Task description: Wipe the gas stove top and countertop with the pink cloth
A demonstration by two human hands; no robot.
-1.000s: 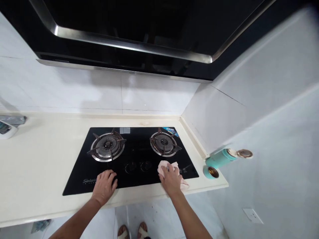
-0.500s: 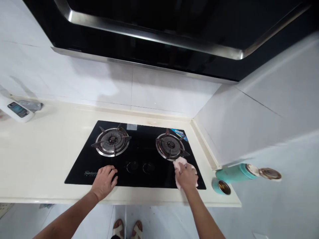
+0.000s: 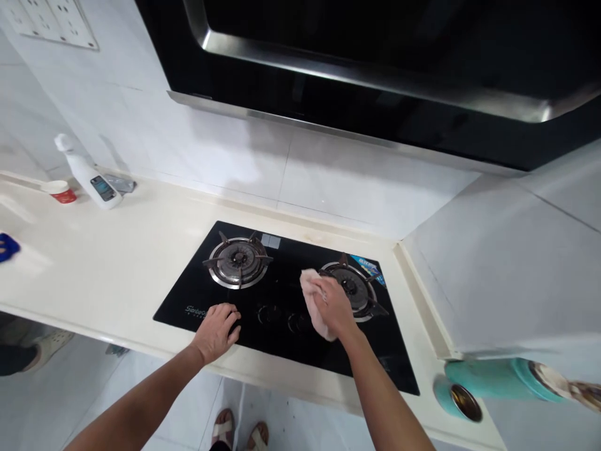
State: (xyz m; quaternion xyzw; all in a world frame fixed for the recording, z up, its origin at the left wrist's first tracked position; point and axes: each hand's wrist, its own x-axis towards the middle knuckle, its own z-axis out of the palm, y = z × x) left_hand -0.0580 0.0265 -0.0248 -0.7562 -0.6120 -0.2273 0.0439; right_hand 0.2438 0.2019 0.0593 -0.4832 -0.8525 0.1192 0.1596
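A black glass gas hob (image 3: 282,269) with two burners is set into a cream countertop (image 3: 117,263). My right hand (image 3: 331,307) presses a pale pink cloth (image 3: 310,294) onto the glass between the knobs (image 3: 270,313) and the right burner (image 3: 352,285). My left hand (image 3: 216,324) rests flat on the hob's front left corner, fingers spread, holding nothing. The left burner (image 3: 238,260) lies just beyond it.
A black range hood (image 3: 375,69) hangs low over the hob. A teal flask (image 3: 498,379) lies on its side at the counter's right end beside its teal cup (image 3: 455,399). A white spray bottle (image 3: 87,175) and a red-banded cup (image 3: 59,190) stand far left. Someone's shoe (image 3: 42,344) shows bottom left.
My right hand has carried the cloth from the hob's front right corner leftward and up, to beside the right burner. My view has swung left. My left hand stays planted.
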